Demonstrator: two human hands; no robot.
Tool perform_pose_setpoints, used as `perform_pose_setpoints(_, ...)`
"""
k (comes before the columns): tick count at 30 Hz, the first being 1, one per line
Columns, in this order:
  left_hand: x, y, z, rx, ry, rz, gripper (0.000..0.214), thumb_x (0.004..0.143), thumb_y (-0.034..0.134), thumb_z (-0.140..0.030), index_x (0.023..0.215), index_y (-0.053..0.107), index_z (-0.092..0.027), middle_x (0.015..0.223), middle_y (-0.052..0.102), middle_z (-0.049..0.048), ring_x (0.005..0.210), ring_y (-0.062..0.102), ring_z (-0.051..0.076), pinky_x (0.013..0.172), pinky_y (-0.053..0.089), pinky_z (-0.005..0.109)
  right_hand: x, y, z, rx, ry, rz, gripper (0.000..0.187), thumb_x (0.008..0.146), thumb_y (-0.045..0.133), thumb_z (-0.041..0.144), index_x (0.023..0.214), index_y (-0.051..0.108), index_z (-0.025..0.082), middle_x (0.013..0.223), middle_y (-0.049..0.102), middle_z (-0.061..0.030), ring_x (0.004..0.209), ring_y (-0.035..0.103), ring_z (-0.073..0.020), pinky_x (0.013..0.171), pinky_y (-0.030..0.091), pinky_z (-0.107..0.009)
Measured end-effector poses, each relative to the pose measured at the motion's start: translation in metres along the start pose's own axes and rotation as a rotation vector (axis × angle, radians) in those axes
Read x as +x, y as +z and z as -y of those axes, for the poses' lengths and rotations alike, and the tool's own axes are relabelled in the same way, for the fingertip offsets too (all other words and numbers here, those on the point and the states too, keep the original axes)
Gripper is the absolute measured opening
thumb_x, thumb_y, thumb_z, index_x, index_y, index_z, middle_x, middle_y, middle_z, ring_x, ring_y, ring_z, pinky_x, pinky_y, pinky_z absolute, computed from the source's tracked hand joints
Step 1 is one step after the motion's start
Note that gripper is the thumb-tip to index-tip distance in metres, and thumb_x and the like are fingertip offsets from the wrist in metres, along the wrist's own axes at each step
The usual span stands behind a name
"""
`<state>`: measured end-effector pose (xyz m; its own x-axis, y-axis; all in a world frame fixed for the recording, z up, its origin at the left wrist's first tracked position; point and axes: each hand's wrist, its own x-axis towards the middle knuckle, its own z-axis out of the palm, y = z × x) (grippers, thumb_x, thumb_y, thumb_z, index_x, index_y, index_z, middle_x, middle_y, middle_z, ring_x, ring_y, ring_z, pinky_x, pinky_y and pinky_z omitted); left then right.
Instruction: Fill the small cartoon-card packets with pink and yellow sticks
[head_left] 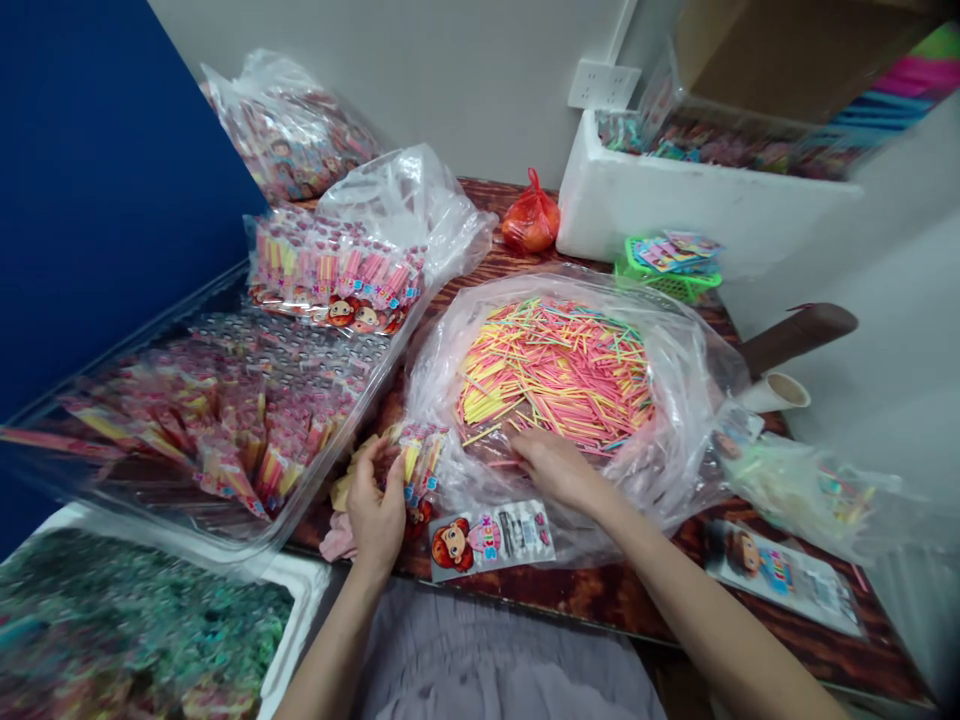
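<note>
My left hand [377,510] is curled at the left edge of small printed packets [422,460] filled with yellow and pink sticks. Its thumb lies against them; the other fingertips are partly hidden. My right hand [553,462] reaches into an open clear plastic bag [679,390] with its fingers drawn together at the near edge of a heap of thin coloured sticks [566,370]. What lies between those fingertips is hidden. Between my forearms, a flat printed packet [491,541] with a red-haired cartoon figure lies at the table edge.
On the left, a clear tray [341,440] holds many filled packets, with a bagged stack [334,275] at its back. A foam box [300,600] stands at lower left, another foam box [675,205] behind. A green basket [667,280] and red bag [531,220] sit farther back.
</note>
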<state>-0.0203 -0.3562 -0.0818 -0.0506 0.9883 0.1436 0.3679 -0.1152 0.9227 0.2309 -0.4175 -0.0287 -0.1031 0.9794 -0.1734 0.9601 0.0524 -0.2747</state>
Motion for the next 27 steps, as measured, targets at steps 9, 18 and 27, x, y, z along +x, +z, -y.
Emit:
perform_pose_setpoints(9,0.001,-0.001,-0.001,0.034,0.020,0.015,0.039,0.087,0.056,-0.040,0.121,0.057,-0.022,0.102,0.068,0.0062,0.093,0.065,0.021,0.087,0.050,0.036,0.046,0.026,0.025,-0.216,-0.083,-0.264,0.014,0.091,0.049,0.016,0.096,0.062,0.015,0.103,0.061,-0.0127,0.098,0.047,-0.0274,0.081,0.034,-0.037)
perform_pose_setpoints(18,0.000,-0.001,0.003,0.100,0.054,0.025,0.037,0.089,0.053,-0.041,0.120,0.056,-0.021,0.104,0.068,0.0062,0.094,0.065,0.021,0.088,0.050,0.038,0.002,0.016,-0.025,-0.033,0.232,-0.519,0.014,0.092,0.046,0.014,0.087,0.058,0.018,0.087,0.060,-0.0081,0.085,0.050,-0.0235,0.076,0.036,-0.033)
perform_pose_setpoints(27,-0.001,0.000,0.003,0.072,0.046,0.012,0.038,0.088,0.055,-0.041,0.121,0.056,-0.021,0.104,0.067,0.0066,0.094,0.065,0.021,0.088,0.051,0.037,-0.004,0.019,-0.022,-0.274,0.425,-0.419,0.036,0.082,0.067,0.044,0.101,0.058,0.015,0.102,0.058,-0.0135,0.099,0.047,-0.0295,0.082,0.035,-0.038)
